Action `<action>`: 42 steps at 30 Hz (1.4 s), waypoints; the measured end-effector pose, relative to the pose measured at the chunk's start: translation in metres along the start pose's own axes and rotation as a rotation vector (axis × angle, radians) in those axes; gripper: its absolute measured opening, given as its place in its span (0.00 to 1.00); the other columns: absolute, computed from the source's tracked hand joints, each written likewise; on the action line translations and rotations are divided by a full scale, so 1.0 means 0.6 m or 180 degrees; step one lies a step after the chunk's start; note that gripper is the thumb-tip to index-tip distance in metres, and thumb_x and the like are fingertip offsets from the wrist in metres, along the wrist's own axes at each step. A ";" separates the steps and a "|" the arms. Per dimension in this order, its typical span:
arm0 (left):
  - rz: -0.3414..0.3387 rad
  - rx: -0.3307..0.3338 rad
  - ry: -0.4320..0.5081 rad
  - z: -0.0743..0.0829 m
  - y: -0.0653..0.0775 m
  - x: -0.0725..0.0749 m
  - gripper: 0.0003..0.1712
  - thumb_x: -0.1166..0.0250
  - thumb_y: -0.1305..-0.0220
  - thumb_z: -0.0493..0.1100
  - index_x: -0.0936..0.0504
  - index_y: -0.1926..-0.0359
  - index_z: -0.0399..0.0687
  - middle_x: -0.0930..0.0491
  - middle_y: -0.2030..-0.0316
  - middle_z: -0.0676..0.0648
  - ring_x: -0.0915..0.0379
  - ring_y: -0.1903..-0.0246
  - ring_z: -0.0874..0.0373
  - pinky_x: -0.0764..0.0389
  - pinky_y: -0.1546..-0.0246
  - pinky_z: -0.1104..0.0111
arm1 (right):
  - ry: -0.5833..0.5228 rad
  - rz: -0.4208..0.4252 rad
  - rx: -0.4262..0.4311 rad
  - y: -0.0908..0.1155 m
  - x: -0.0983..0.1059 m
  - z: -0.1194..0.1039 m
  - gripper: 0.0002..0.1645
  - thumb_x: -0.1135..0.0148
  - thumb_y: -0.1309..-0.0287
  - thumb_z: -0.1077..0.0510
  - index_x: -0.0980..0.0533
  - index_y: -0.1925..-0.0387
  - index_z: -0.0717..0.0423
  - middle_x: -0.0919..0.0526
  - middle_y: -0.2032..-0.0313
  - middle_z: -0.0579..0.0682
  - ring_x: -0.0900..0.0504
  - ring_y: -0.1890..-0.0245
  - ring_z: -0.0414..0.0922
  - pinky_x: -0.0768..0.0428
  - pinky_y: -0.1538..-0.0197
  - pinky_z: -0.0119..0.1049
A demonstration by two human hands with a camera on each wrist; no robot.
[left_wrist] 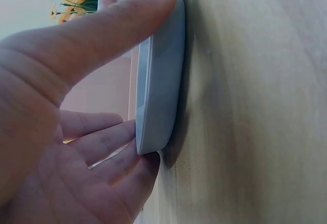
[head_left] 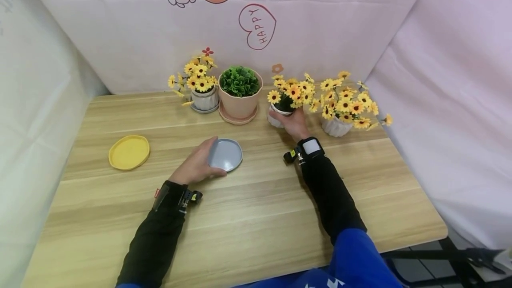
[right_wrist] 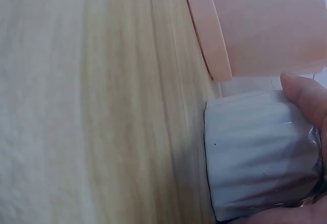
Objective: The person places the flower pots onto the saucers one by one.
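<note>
My left hand (head_left: 197, 163) pinches a blue-grey saucer (head_left: 227, 154) by its near-left rim, thumb on one side and fingers on the other. In the left wrist view the saucer (left_wrist: 162, 86) sits level, very close to the wood; whether it touches there I cannot tell. Farther back on the right, my right hand (head_left: 297, 125) grips a small white ribbed flowerpot (head_left: 275, 120) with yellow daisy-like flowers (head_left: 292, 92). The right wrist view has the pot (right_wrist: 260, 152) upright between thumb and fingers, its base at the tabletop.
Left of the gripped pot stands a pink pot (head_left: 239, 106) with a green plant, on a pink saucer. Beyond it is another daisy pot (head_left: 206, 100) on a grey saucer. A third daisy pot (head_left: 337, 127) stands right. A yellow saucer (head_left: 129, 153) lies left on the wooden table (head_left: 248, 221).
</note>
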State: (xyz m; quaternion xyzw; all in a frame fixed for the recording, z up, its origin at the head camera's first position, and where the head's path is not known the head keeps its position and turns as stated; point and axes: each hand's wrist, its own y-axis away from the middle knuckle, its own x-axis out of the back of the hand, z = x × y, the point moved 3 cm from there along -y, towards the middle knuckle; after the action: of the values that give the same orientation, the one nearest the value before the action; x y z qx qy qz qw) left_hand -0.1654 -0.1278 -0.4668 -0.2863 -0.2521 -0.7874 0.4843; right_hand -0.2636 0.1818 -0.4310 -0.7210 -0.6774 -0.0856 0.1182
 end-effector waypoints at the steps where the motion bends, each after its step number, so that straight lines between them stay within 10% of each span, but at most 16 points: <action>1: 0.0000 -0.0001 -0.0007 0.000 0.000 0.000 0.70 0.15 0.48 0.49 0.51 0.17 0.34 0.44 0.20 0.30 0.44 0.22 0.31 0.38 0.22 0.39 | 0.0009 -0.0015 -0.0009 0.002 0.000 -0.002 0.57 0.22 0.41 0.61 0.46 0.18 0.51 0.34 0.23 0.56 0.36 0.21 0.53 0.41 0.16 0.45; 42: -0.0021 0.0071 0.0046 -0.001 -0.001 0.002 0.71 0.15 0.48 0.50 0.52 0.16 0.37 0.45 0.19 0.32 0.46 0.20 0.33 0.39 0.21 0.40 | 0.0390 -0.0621 0.0281 0.042 -0.029 0.045 0.54 0.21 0.40 0.51 0.41 0.19 0.43 0.32 0.23 0.51 0.34 0.22 0.51 0.41 0.16 0.51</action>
State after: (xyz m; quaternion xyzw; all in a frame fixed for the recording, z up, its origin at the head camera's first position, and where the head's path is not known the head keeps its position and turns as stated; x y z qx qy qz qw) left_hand -0.1666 -0.1285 -0.4665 -0.2743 -0.2583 -0.7881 0.4867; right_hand -0.2409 0.1719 -0.4632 -0.6392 -0.7390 -0.1106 0.1821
